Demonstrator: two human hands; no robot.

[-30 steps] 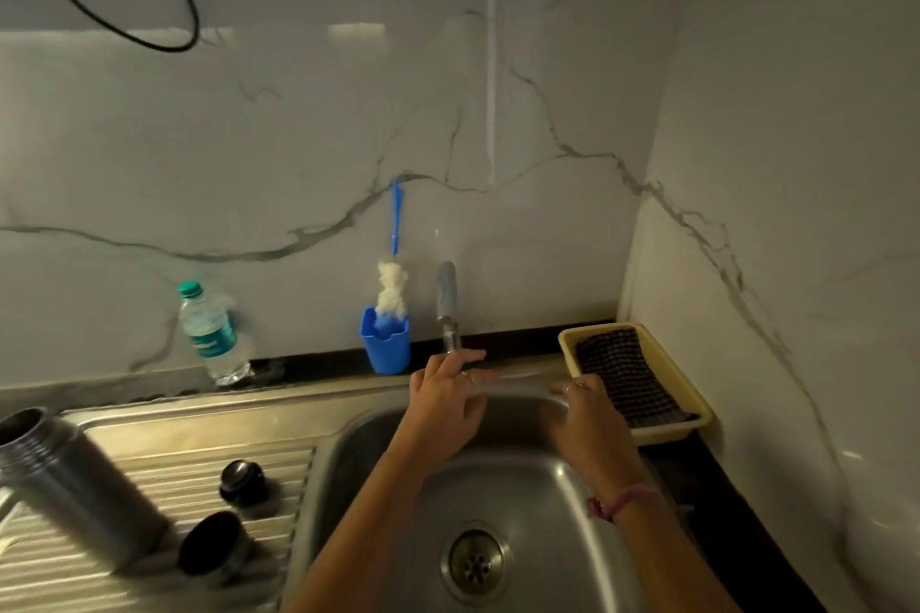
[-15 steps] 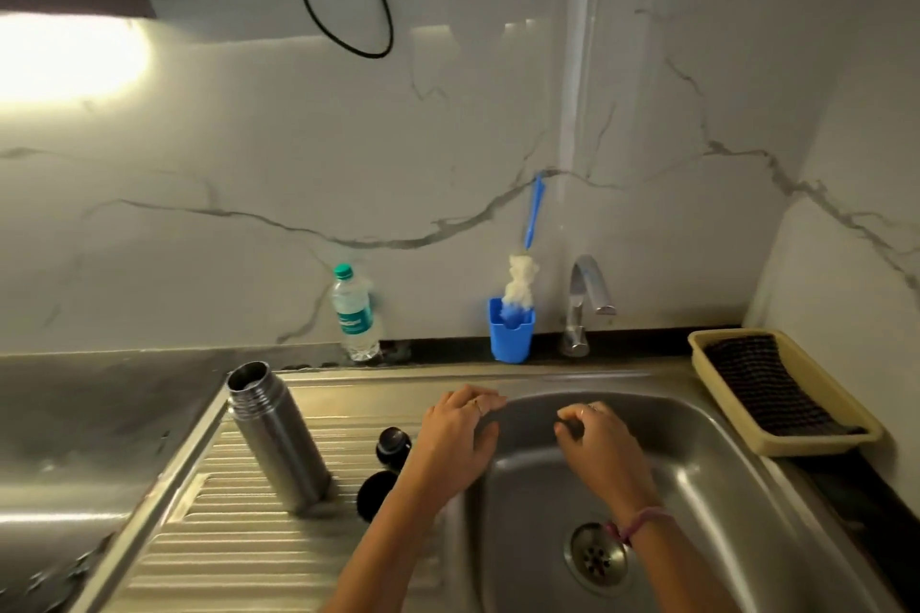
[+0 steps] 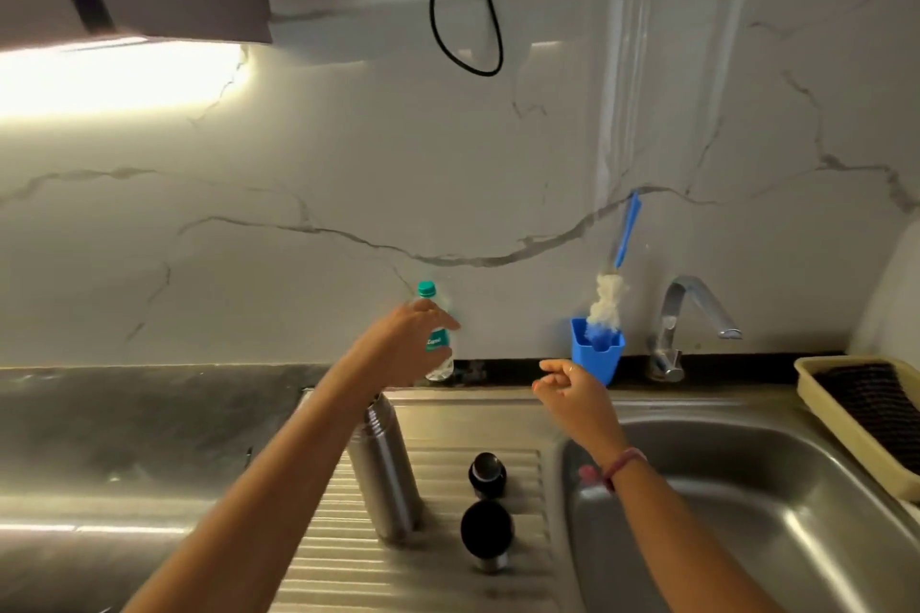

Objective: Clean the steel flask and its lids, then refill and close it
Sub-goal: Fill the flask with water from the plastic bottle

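- White marble-pattern wall (image 3: 348, 194) with grey veins stands behind a dark stone counter (image 3: 124, 423) and a steel sink (image 3: 747, 503) with a ribbed drainboard (image 3: 348, 553).
- Change from half a second ago: both hands have left the sink's front rim. The left hand (image 3: 405, 343) now reaches to the wall; the right hand (image 3: 572, 388) is raised over the drainboard's back edge.
- Left hand: fingers curl around the clear plastic bottle (image 3: 438, 348), green cap and label, which stands at the wall.
- Right hand: fingers loosely bent and apart, holding nothing; a pink band sits on the wrist.
- Flask (image 3: 386, 473): brushed-steel cylinder, upright on the drainboard, mouth hidden behind the left forearm.
- Two dark round lids (image 3: 487, 468) (image 3: 487, 530) stand on the drainboard just right of the flask, apart from it.
- Blue cup (image 3: 597, 353) holds a blue-handled brush (image 3: 607, 299) with a white fluffy head, beside the curved chrome tap (image 3: 687, 314).
- Yellow tray (image 3: 836, 423) with a dark cloth sits at the far right.
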